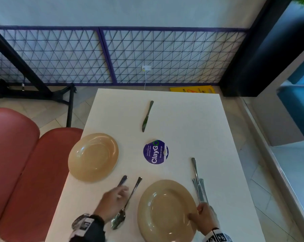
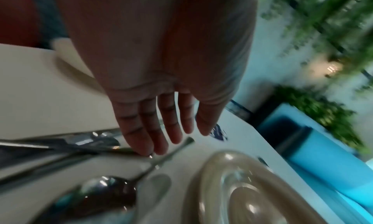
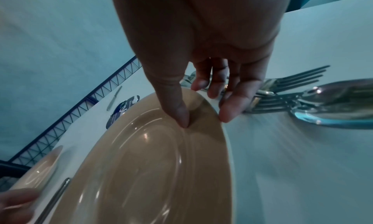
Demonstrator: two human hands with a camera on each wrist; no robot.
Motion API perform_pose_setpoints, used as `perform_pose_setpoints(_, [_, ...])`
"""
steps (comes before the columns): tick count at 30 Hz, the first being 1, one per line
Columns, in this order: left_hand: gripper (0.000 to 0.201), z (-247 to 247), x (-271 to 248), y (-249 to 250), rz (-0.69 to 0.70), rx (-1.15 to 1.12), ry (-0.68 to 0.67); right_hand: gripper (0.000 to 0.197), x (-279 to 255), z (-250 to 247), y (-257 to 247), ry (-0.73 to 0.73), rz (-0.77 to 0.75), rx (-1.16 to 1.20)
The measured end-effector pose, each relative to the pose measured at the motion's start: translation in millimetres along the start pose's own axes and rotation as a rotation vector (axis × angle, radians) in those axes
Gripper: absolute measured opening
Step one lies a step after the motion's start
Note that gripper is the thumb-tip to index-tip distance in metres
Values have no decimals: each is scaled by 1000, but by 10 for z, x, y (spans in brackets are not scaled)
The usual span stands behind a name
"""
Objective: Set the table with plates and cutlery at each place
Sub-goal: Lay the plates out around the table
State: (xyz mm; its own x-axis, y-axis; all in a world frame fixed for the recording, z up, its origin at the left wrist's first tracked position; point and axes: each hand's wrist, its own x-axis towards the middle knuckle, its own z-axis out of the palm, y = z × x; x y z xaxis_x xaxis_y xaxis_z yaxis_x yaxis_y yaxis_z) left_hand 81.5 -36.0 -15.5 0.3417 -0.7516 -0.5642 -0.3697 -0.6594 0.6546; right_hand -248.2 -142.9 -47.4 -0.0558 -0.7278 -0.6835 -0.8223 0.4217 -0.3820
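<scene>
Two tan plates lie on the white table [image 1: 191,128]. The near plate [image 1: 165,210] [image 3: 151,163] is pinched at its right rim by my right hand [image 1: 204,215] [image 3: 203,117], thumb on top and fingers at the edge. A spoon [image 1: 119,221] [image 2: 101,195] lies just left of this plate. My left hand [image 1: 115,196] [image 2: 153,131] reaches over a knife [image 1: 122,180] [image 2: 60,146] further left, its straight fingers touching it. The second plate [image 1: 93,157] sits at the left edge. Several forks [image 1: 199,189] [image 3: 292,82] and another spoon [image 3: 333,100] lie piled to the right.
A lone knife [image 1: 147,116] lies near the table's far end. A round purple sticker [image 1: 155,151] marks the table's middle. A red bench seat [image 1: 16,172] runs along the left side. A yellow floor sign [image 1: 193,89] lies beyond the far edge.
</scene>
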Motion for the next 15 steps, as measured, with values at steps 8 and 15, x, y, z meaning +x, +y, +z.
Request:
perform_pose_setpoints(8, [41,632,50,279,51,246,-135,24,1,-286,-74,-90,-125,-22])
perform_pose_setpoints(15, [12,614,69,261,-8,143,-43,35,111,-439,-12,-172,-288,100])
